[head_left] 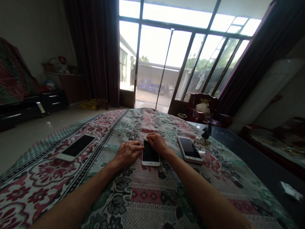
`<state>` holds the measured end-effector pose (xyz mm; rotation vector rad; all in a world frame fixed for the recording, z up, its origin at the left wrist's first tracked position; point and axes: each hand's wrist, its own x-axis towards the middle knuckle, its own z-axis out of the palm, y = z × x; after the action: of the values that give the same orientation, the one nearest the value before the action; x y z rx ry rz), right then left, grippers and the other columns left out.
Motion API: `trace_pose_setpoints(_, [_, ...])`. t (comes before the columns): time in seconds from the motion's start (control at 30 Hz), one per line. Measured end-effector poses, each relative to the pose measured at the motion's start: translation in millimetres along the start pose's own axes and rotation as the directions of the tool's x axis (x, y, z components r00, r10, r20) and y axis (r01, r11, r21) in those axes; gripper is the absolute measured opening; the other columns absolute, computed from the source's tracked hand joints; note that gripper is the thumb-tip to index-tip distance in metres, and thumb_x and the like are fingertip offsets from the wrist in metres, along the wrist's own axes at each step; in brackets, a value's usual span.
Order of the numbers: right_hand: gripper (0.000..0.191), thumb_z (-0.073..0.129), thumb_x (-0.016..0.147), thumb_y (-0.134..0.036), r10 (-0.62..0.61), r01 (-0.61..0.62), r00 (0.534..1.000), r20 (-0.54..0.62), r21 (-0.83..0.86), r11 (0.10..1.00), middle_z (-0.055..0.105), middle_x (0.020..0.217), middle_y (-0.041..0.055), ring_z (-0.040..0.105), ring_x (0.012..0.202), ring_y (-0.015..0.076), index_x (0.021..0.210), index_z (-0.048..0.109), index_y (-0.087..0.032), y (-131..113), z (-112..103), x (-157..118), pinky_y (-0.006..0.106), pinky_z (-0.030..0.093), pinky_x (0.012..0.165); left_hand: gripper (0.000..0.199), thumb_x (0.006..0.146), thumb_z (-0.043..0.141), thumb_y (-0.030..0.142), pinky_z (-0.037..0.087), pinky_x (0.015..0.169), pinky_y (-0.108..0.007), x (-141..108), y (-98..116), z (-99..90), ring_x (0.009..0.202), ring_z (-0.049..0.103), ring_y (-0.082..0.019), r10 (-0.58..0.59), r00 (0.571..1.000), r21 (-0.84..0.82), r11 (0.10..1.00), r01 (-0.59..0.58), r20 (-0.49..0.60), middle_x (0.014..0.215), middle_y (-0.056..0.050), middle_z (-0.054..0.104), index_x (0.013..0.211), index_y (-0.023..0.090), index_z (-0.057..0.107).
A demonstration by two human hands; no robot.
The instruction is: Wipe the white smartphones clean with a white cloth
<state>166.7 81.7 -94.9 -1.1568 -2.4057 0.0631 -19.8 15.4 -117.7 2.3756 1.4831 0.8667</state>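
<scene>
A white phone with a dark screen (150,156) lies face up on the patterned tablecloth (147,181), between my two hands. My left hand (128,152) rests on the cloth at its left, fingertips reaching the phone's left edge, fingers apart. Over the phone's top end lies my right hand (157,143), its fingers bent together; whether they grip the phone is hidden. Another white phone (77,147) lies at an angle to the left. To the right is a third phone (190,149), which seems to lie on something thin with a reddish edge.
A small clear and black object (204,138) stands beyond the right phone. Crumpled white paper (292,190) lies on a dark surface at the far right. Behind the table are a wooden chair (202,106), glass doors and dark curtains (92,54).
</scene>
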Motion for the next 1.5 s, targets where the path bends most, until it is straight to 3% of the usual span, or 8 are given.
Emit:
trace_pose_setpoints(0.23, [0.036, 0.043, 0.083, -0.002, -0.144, 0.143, 0.989, 0.039, 0.032, 0.989, 0.066, 0.115, 0.0069, 0.057, 0.11, 0.02, 0.103, 0.067, -0.019, -14, -15, -35, 0.034, 0.042, 0.097, 0.034, 0.086, 0.053, 0.017, 0.04, 0.104, -0.036, 0, -1, 0.2, 0.113, 0.058, -0.019, -0.005, 1.0, -0.003, 1.0, 0.005, -0.002, 0.123, 0.002, 0.066, 0.109, 0.034, 0.071])
trace_pose_setpoints(0.43, [0.041, 0.041, 0.08, -0.003, -0.225, 0.218, 0.973, 0.054, 0.107, 0.97, 0.062, 0.121, 0.0052, 0.052, 0.115, 0.0192, 0.11, 0.063, -0.02, -45, -27, -73, 0.037, 0.041, 0.101, 0.035, 0.085, 0.052, 0.015, 0.041, 0.103, -0.036, 0, -3, 1.1, 0.114, 0.058, -0.02, -0.007, 1.0, 0.002, 1.0, 0.007, 0.004, 0.123, 0.002, 0.066, 0.107, 0.033, 0.072])
trace_pose_setpoints(0.67, [0.034, 0.045, 0.078, -0.003, -0.397, 0.361, 0.917, 0.042, 0.338, 0.869, 0.068, 0.11, 0.0014, 0.058, 0.099, 0.0151, 0.097, 0.065, -0.022, -79, -31, -108, 0.032, 0.045, 0.095, 0.037, 0.088, 0.047, 0.014, 0.04, 0.104, -0.037, -1, -3, 0.5, 0.116, 0.057, -0.019, 0.005, 1.0, 0.036, 0.999, -0.005, 0.007, 0.125, 0.001, 0.065, 0.109, 0.031, 0.072])
trace_pose_setpoints(0.87, [0.041, 0.042, 0.076, -0.001, -0.23, 0.279, 0.957, -0.176, 0.343, 0.897, 0.067, 0.111, 0.0045, 0.058, 0.104, 0.0171, 0.102, 0.065, -0.021, -57, -28, -93, 0.038, 0.047, 0.092, 0.036, 0.088, 0.047, 0.016, 0.038, 0.106, -0.034, -1, -5, -0.9, 0.117, 0.056, -0.018, 0.001, 1.0, 0.008, 1.0, -0.002, 0.019, 0.126, 0.003, 0.064, 0.109, 0.033, 0.072])
trace_pose_setpoints(1.03, [0.038, 0.042, 0.078, -0.002, -0.211, 0.223, 0.975, -0.075, 0.274, 0.936, 0.067, 0.112, 0.0047, 0.057, 0.105, 0.0172, 0.102, 0.065, -0.021, -46, -22, -78, 0.038, 0.045, 0.094, 0.042, 0.085, 0.046, 0.011, 0.04, 0.104, -0.032, 0, -8, -3.4, 0.113, 0.058, -0.018, 0.061, 0.997, -0.017, 0.998, -0.06, 0.037, 0.122, 0.003, 0.067, 0.11, 0.033, 0.071])
trace_pose_setpoints(1.27, [0.034, 0.046, 0.073, -0.005, -0.328, 0.313, 0.945, 0.0, 0.296, 0.903, 0.069, 0.107, 0.0021, 0.059, 0.097, 0.0166, 0.093, 0.067, -0.022, -73, -25, -98, 0.034, 0.046, 0.092, 0.042, 0.086, 0.047, 0.01, 0.04, 0.104, -0.035, -2, -9, -2.9, 0.117, 0.056, -0.019, 0.056, 0.998, 0.006, 0.998, -0.056, 0.025, 0.126, 0.002, 0.064, 0.112, 0.033, 0.07])
trace_pose_setpoints(1.37, [0.036, 0.044, 0.073, -0.003, -0.345, 0.333, 0.938, -0.031, 0.355, 0.873, 0.07, 0.105, 0.0012, 0.06, 0.095, 0.015, 0.094, 0.067, -0.023, -76, -29, -103, 0.033, 0.046, 0.092, 0.042, 0.088, 0.046, 0.011, 0.04, 0.104, -0.035, -2, -7, -4.6, 0.116, 0.057, -0.019, 0.072, 0.997, 0.03, 0.997, -0.073, 0.038, 0.126, 0.002, 0.064, 0.114, 0.034, 0.069])
trace_pose_setpoints(1.5, [0.04, 0.043, 0.075, -0.002, -0.197, 0.24, 0.967, -0.162, 0.311, 0.92, 0.065, 0.115, 0.005, 0.058, 0.106, 0.0173, 0.102, 0.065, -0.022, -55, -32, -89, 0.036, 0.047, 0.093, 0.04, 0.089, 0.047, 0.012, 0.039, 0.104, -0.036, -2, -5, -7.4, 0.114, 0.057, -0.019, 0.082, 0.995, 0.029, 0.996, -0.084, 0.052, 0.124, 0.002, 0.065, 0.114, 0.034, 0.069])
